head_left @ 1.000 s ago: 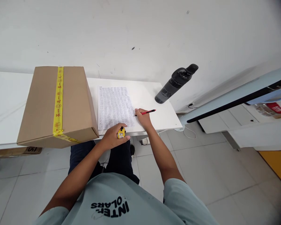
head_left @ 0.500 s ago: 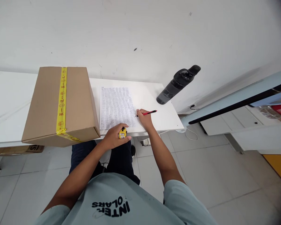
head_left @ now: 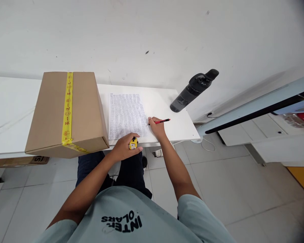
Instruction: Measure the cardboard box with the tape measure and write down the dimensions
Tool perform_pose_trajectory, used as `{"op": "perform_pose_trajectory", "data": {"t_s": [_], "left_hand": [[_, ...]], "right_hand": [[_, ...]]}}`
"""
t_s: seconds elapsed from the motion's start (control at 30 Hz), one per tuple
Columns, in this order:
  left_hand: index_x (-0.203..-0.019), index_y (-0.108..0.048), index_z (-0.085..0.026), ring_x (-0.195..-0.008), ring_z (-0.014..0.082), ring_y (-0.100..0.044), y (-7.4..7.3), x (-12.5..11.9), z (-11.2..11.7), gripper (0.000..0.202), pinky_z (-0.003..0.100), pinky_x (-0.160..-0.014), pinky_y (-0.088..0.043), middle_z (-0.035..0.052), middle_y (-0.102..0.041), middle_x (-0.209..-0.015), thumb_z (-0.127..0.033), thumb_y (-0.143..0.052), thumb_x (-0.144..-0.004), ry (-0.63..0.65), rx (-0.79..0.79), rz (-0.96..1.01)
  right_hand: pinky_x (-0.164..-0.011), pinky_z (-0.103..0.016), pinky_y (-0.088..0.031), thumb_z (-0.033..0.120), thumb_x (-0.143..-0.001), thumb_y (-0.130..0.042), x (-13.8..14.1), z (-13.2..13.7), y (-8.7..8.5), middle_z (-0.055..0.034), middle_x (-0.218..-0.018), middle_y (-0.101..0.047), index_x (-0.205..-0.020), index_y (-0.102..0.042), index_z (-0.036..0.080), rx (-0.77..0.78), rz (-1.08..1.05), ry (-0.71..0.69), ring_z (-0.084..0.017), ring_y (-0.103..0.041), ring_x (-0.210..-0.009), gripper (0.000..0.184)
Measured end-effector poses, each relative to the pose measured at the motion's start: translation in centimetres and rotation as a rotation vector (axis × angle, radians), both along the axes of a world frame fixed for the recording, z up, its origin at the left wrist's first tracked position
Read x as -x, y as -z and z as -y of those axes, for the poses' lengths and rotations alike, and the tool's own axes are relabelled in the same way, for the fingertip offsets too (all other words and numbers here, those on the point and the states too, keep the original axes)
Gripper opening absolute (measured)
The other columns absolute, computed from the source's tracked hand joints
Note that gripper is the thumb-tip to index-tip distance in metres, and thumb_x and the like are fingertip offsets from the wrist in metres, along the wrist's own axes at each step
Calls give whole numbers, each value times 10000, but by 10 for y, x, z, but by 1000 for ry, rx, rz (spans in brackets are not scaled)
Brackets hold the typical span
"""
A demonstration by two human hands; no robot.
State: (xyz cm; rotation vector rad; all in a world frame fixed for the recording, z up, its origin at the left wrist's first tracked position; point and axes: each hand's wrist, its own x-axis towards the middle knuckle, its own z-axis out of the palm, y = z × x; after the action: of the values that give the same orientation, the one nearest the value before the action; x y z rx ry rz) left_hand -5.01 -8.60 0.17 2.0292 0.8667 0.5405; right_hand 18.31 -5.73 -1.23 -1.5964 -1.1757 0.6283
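Note:
A yellow tape measure (head_left: 133, 143) sits in my left hand (head_left: 123, 147), the fingers curled around it at the table's front edge. My right hand (head_left: 157, 127) grips a red pen (head_left: 163, 121) with a black end, its tip at the right edge of a paper sheet (head_left: 126, 114). Dense handwriting-like marks cover the sheet, which lies flat on the white table (head_left: 164, 101). The fingers of my left hand reach the sheet's lower edge. Left of the sheet stands a closed cardboard box (head_left: 86, 111) sealed with yellow printed tape (head_left: 68, 108).
A dark bottle (head_left: 190, 92) stands at the back right of the table, against the white wall (head_left: 147, 30). To the right runs a pale blue beam with a black strip (head_left: 258, 113). Another cardboard box (head_left: 20, 162) shows under the table at left.
The whole view has shifted very slightly. Both hands keep their grip, and the pen stays at the sheet's right edge.

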Motion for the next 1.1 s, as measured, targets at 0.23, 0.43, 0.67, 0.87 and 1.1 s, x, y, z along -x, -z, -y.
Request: {"op": "perform_pose_trajectory", "data": {"t_s": [0.23,0.43,0.67,0.87,1.1], "left_hand": [[-1264,-529,-269,-945,198,-649,2,0,0,498,329,-832,-477,13,-683,-1106,-531,-638,-855,13,13,10],[-1256,-538,-268,-941,199,-646,2,0,0,494,333,-837,-481,14,-678,-1098,-524,-644,-847,6,-1,4],[-1259,-537,-262,-942,202,-642,0,1,1,498,345,-859,-485,18,-680,-1097,-522,-639,-846,8,7,3],[-1254,-535,-256,-952,206,-651,0,0,1,503,345,-855,-489,23,-683,-1107,-527,-639,-843,11,11,8],[-1235,-540,-253,-958,207,-651,0,1,2,506,347,-864,-486,24,-685,-1121,-527,-659,-828,4,26,23]], "right_hand": [[-617,-311,-328,378,-856,-528,2,1,0,48,-553,-388,-545,-400,250,-6,-2,41,-150,-388,-600,360],[-630,-309,-360,402,-843,-533,0,0,0,43,-555,-419,-543,-402,251,7,-14,18,-158,-431,-622,361],[-625,-311,-367,407,-838,-534,0,-1,0,46,-541,-406,-551,-391,256,16,-5,47,-161,-425,-619,355],[-615,-305,-370,426,-834,-545,0,1,0,46,-532,-399,-563,-404,255,29,10,53,-165,-430,-629,349],[-623,-306,-381,436,-852,-530,-1,1,1,38,-556,-443,-561,-432,245,21,43,59,-159,-444,-618,362]]}}
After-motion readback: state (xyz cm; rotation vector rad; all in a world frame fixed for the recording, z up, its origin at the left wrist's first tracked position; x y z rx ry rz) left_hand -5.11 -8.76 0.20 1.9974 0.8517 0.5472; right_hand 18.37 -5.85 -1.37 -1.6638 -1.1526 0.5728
